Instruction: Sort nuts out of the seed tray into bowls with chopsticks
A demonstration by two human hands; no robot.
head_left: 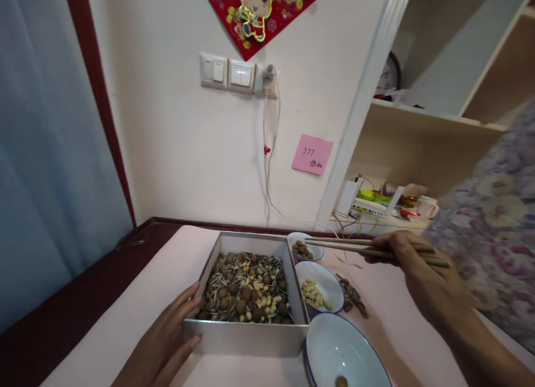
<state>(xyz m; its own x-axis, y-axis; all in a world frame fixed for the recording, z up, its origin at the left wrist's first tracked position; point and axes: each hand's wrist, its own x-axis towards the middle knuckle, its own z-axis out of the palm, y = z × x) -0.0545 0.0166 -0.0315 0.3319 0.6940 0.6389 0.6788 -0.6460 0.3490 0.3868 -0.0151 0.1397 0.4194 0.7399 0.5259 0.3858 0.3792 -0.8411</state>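
A grey box (251, 338) on the table holds mixed sunflower seeds, brown round nuts and peanuts. My left hand (165, 339) rests against the box's left front corner, fingers stretched along its wall. My right hand (422, 270) is closed on a pair of wooden chopsticks (346, 245), whose tips hover over the far small bowl (316, 254) of brown nuts. I cannot tell whether the tips hold anything. A middle bowl (332, 286) holds peanuts. The near large bowl (355, 348) holds one brown nut.
A small pile of sunflower seeds (353, 298) lies on the pink table top (125, 320) right of the bowls. A wall with switches, a plug with a hanging cable (267, 153) and a pink note stands behind. Cluttered shelves (397, 203) are at right.
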